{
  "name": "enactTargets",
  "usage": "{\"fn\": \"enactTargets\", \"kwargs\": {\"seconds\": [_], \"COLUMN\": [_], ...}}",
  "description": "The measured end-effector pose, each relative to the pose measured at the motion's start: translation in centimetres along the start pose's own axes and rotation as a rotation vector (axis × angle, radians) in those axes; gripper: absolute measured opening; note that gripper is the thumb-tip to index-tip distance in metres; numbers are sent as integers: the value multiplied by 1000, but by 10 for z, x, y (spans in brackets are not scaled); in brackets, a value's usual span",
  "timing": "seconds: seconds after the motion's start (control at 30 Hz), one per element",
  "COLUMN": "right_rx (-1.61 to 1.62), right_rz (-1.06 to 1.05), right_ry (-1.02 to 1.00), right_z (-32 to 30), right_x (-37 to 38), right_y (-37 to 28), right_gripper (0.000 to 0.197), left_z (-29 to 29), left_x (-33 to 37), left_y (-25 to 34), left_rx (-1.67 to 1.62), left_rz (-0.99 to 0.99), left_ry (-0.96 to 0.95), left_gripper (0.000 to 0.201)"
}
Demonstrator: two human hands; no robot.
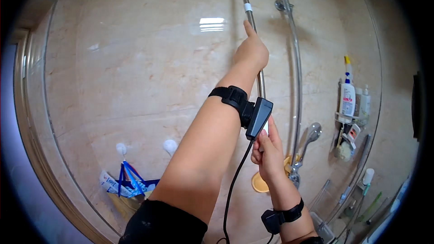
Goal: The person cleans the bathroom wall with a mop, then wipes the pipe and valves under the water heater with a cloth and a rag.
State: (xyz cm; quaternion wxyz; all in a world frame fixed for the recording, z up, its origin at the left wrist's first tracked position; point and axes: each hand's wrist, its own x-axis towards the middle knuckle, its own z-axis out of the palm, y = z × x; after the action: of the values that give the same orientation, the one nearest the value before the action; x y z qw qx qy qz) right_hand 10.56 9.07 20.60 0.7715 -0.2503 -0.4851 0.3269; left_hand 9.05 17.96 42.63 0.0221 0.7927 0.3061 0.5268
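Left forearm foremost; metal pole steeply upward, slightly leftward.

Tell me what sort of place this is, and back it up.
Most likely a bathroom's shower area: a shower head beside a tall metal pipe on the wall, and a white bottle on a wall rack.

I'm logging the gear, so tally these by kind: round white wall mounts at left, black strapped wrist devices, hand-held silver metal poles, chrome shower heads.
Round white wall mounts at left: 2
Black strapped wrist devices: 2
Hand-held silver metal pole: 1
Chrome shower head: 1
Total: 6
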Motion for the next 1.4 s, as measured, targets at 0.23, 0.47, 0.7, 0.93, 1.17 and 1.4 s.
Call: {"fn": "enactTargets", "kwargs": {"seconds": [0.23,0.47,0.7,0.93,1.17,1.4], "right_rx": [-34,-85,-254,-895,-965,-1138], "right_rz": [42,165,295,685,524,585], "right_ry": [91,77,67,-28,-26,-95], "right_z": [-58,-97,-198,-283,-314,-176], "right_x": [-27,-69,-161,-336,-421,-267], "right_y": [9,18,62,96,129,46], "right_gripper": [55,58,59,49,45,50], "left_z": [62,86,137,218,205,114], "left_x": [-35,-86,-204,-423,-455,-270], "left_y": [21,21,6,-27,-21,-63], "left_rx": [-8,-59,-257,-392,-738,-627], "left_rz": [26,-2,-149,-322,-404,-229], "left_ry": [-102,-141,-200,-324,-358,302], "left_gripper": [73,74,79,83,78,60]}}
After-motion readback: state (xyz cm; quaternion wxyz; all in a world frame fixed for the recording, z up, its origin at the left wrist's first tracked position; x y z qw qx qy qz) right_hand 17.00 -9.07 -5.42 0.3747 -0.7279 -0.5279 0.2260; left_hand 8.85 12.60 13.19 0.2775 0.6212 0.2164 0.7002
